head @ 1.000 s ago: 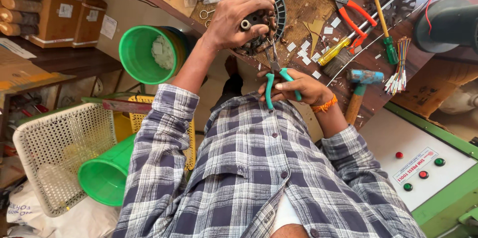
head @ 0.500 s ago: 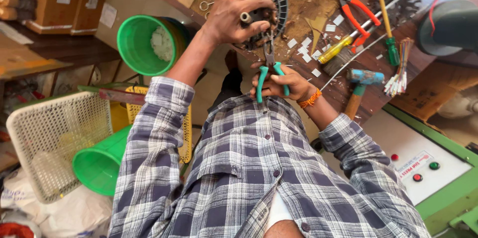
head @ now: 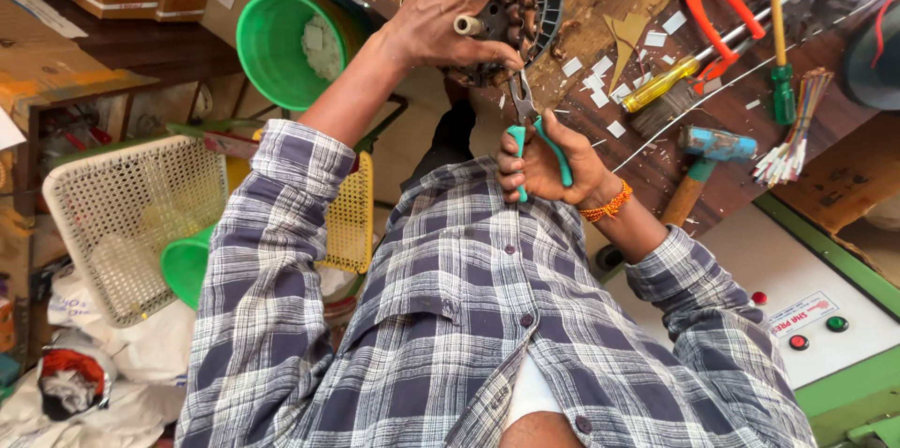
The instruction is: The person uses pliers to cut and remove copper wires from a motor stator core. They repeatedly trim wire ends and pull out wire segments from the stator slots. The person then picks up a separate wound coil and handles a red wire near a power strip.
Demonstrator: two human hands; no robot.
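Looking down past a blue and grey checked shirt [head: 487, 317], both forearms are seen raised toward a wooden workbench [head: 722, 120]. Nearest to the body, the right hand [head: 548, 162] is closed round the teal handles of a pair of pliers [head: 530, 125], an orange thread band [head: 607, 204] being worn at its wrist. The metal nose of the pliers is pointed up and is met by the lower edge of a round motor stator [head: 525, 12], whose dark ring and copper-coloured windings are partly hidden. Whether the nose is closed on a wire cannot be told. The stator is held at the near edge of the bench by the left hand [head: 459, 3], which is spread over it with the fingers fanned and the thumb pressed against its underside; a short pale shaft is seen poking out between the fingers.

Beside the right wrist, a hammer [head: 703, 162] with a blue head is laid on the bench. Further on, small white paper slips [head: 600, 82], a yellow-handled screwdriver [head: 661, 84], red-handled pliers [head: 712, 22], a green-handled screwdriver [head: 778, 45] and a bundle of coloured wires [head: 797, 129] are scattered. On the other side, a green bucket [head: 281, 45] and a cream mesh basket [head: 122, 223] are seen below the bench.
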